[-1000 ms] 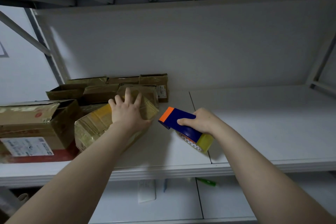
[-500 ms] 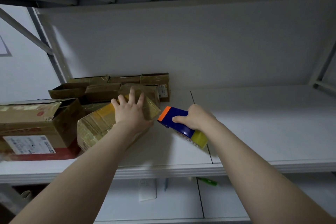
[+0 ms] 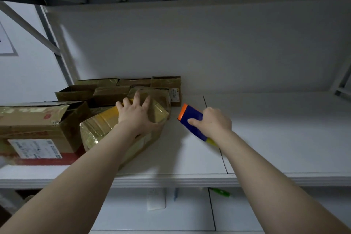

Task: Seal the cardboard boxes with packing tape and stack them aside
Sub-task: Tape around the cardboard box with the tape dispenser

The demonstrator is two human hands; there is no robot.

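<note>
A tape-wrapped cardboard box (image 3: 100,129) lies tilted on the white shelf (image 3: 266,138), left of centre. My left hand (image 3: 135,114) rests on its top with the fingers spread, thumb down the right side. My right hand (image 3: 212,122) grips a blue tape dispenser (image 3: 191,119) with an orange end; a bit of yellow tape roll (image 3: 211,141) shows beneath the wrist. The dispenser's orange end points at the box's right corner, a small gap apart.
A larger brown box with a shipping label (image 3: 38,129) stands at the far left. Several smaller cardboard boxes (image 3: 133,89) are packed against the back wall. The shelf's right half is bare. A green object (image 3: 220,192) lies on the lower shelf.
My right hand has carried the dispenser up and away from me, toward the box's right corner. My left hand has stayed on the box.
</note>
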